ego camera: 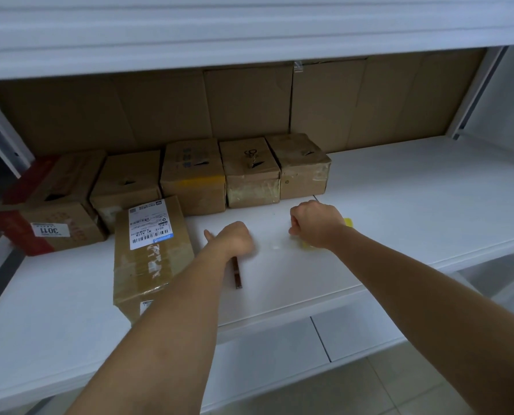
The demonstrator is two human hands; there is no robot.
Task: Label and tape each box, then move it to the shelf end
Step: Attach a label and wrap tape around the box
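Left hand [234, 238] curled over a brown strip [237, 274]; right hand [317, 224] grips a yellow tape holder [349, 223]. Labelled box [151, 253] lies just left of the left hand on the shelf [399, 205]. Likely risk: loose tape folding onto itself.

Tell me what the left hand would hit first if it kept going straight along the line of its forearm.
Probably the box with the yellow strip in the back row. The left hand points up the shelf, with only bare shelf visible ahead of it before that box. Depth is hard to judge, so the neighbouring box is possible.
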